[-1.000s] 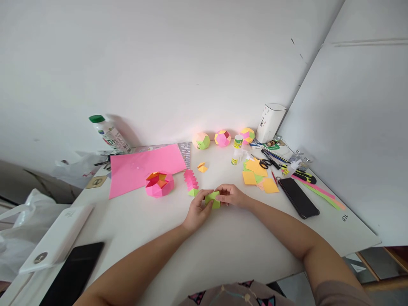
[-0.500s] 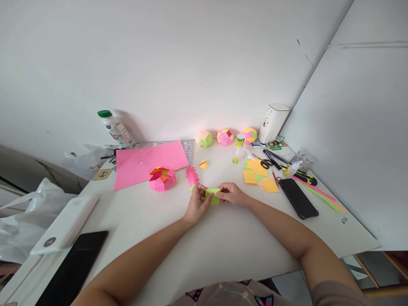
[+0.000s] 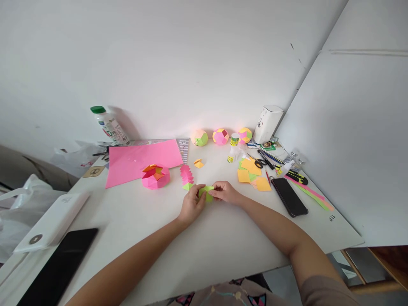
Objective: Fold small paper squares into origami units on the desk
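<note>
A small light-green sheet of paper (image 3: 208, 194) is held between my two hands above the white table. My left hand (image 3: 191, 203) pinches its left side, with the thumb lying on the front. On the other side, my right hand (image 3: 225, 192) grips the upper right edge between thumb and fingers. Just beyond my left hand lies a row of folded pink paper pieces (image 3: 186, 173), with a green folded piece (image 3: 188, 186) at its near end. Farther left sits a pink and orange folded-paper bowl shape (image 3: 156, 182). A folded orange piece (image 3: 198, 163) rests beyond the hands.
Three paper balls, one of them pink (image 3: 220, 137), line the wall. Right of my hands are orange and green paper squares (image 3: 263, 184), scissors (image 3: 259, 163), glue bottles (image 3: 234, 140) and a black phone (image 3: 290, 197). A pink sheet (image 3: 143, 159) and a bottle (image 3: 111, 127) stand left.
The green paper has tilted and its shape between my fingers has altered slightly, with both hands still on it. The whole view has shifted a little, so the table items appear farther left.
</note>
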{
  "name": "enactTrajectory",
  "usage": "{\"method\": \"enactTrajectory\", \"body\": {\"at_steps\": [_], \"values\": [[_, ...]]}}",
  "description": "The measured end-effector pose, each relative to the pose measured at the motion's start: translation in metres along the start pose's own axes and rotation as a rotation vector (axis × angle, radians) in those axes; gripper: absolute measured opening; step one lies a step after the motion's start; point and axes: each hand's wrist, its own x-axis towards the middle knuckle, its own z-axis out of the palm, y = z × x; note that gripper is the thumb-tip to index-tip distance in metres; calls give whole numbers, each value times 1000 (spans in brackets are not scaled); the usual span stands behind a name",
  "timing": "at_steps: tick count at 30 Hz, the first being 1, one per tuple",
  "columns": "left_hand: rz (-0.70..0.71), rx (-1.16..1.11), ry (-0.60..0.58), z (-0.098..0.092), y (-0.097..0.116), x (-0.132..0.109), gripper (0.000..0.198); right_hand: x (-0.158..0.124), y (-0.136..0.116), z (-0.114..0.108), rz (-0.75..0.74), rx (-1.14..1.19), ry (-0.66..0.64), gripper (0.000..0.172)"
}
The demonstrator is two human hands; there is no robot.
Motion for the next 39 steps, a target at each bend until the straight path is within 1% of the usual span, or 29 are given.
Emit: {"method": "enactTrajectory", "body": {"at_steps": [6, 8, 10, 12, 13, 18, 22, 26, 31, 35, 39], "values": [[-157, -290, -26, -4, -6, 9, 36, 1, 2, -1, 7, 10, -6, 32], [-182, -384, -73, -6, -7, 10, 39, 1, 2, -1, 5, 13, -5, 31], [-184, -430, -139, -8, -7, 10, 41, 1, 1, -1, 6, 19, 1, 31], [-184, -432, -180, -8, -7, 10, 41, 0, 0, -1, 9, 22, 2, 31], [-185, -426, -179, -8, -6, 9, 42, 0, 0, 0, 10, 22, 4, 31], [-164, -415, -106, -6, -4, 7, 43, 0, 1, 0, 24, 31, 19, 31], [-149, -451, -102, -4, -3, 6, 34, 2, 3, 0, 29, 38, 22, 31], [-145, -384, -117, -4, -5, 6, 27, 2, 4, -1, 30, 28, 20, 31], [-108, -324, -133, -6, -8, 6, 35, 0, 0, -1, 34, 15, 7, 30], [-61, -318, -121, -6, -10, 7, 35, -1, 0, -1, 3, 11, 13, 30], [-49, -309, -126, -5, -12, 7, 35, -1, -1, -1, -13, 8, 39, 29]]}}
